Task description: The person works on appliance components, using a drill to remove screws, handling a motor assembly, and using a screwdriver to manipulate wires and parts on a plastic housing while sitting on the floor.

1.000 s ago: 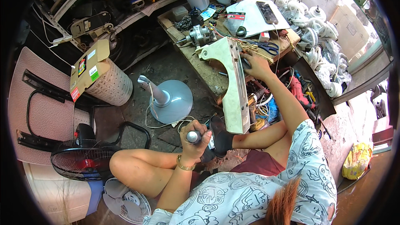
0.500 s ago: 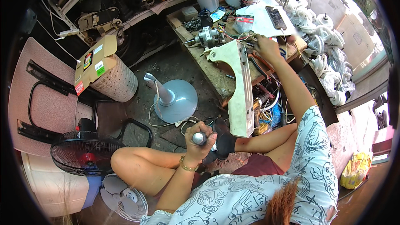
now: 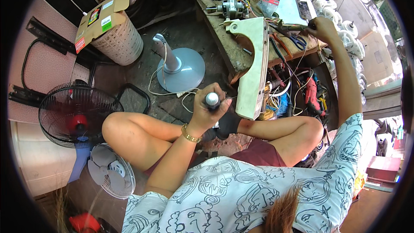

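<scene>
Above my crossed legs, my left hand (image 3: 208, 111) is wrapped round a dark cylinder with a rounded silver end (image 3: 212, 99), which points up. My right arm reaches out to the workbench (image 3: 233, 56). There my right hand (image 3: 324, 30) is closed at the bench's right end, beside a phone (image 3: 304, 9); something dark shows at its fingers, too small to name. Left of that hand lie blue-handled pliers (image 3: 298, 41) and orange-handled pliers (image 3: 282, 45). A cream plastic housing with a curved cutout (image 3: 254, 75) leans against the bench's near edge. A small electric motor (image 3: 233, 7) sits behind it.
A grey round fan base (image 3: 185, 71) with a cord stands on the floor. Left are a carton on a woven basket (image 3: 118, 39), a black fan (image 3: 77, 116) and a white fan grille (image 3: 112, 170). A red power tool (image 3: 311, 92) and wires lie below the bench.
My right hand has moved right along the bench, away from the pliers and past the phone. My left hand still grips the dark cylinder. The whole view has shifted, with the bench now higher.
</scene>
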The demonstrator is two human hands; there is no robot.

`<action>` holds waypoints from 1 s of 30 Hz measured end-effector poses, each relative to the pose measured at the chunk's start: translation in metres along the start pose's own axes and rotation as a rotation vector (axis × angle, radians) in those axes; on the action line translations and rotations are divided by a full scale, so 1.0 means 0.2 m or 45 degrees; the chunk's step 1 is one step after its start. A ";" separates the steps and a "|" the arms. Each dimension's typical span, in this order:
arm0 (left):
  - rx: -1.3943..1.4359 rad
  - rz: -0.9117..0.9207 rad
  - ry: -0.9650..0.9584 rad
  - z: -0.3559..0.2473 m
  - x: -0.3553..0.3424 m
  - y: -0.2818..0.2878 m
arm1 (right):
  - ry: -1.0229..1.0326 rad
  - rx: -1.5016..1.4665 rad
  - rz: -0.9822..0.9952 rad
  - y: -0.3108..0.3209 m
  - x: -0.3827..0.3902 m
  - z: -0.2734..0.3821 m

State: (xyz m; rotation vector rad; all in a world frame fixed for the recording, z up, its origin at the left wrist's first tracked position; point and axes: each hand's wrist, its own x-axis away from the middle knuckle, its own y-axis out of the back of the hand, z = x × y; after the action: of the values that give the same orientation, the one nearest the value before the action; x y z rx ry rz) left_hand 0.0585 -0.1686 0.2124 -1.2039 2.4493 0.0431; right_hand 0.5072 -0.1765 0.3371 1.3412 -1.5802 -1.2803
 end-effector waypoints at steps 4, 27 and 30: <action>0.010 -0.004 -0.014 0.01 0.00 0.00 | -0.107 -0.206 0.499 0.09 0.01 -0.05; -0.068 0.061 -0.066 0.02 -0.01 -0.03 | 0.498 -1.060 -0.233 0.59 0.86 0.99; -0.112 0.040 -0.094 0.01 0.00 -0.02 | 0.327 -1.446 -0.222 0.89 0.83 1.01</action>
State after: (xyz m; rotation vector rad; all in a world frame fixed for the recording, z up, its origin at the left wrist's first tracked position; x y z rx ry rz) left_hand 0.0620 -0.1696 0.2112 -1.1786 2.4247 0.2029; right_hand 0.2296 -0.2925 0.4378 0.8228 -0.3664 -1.6295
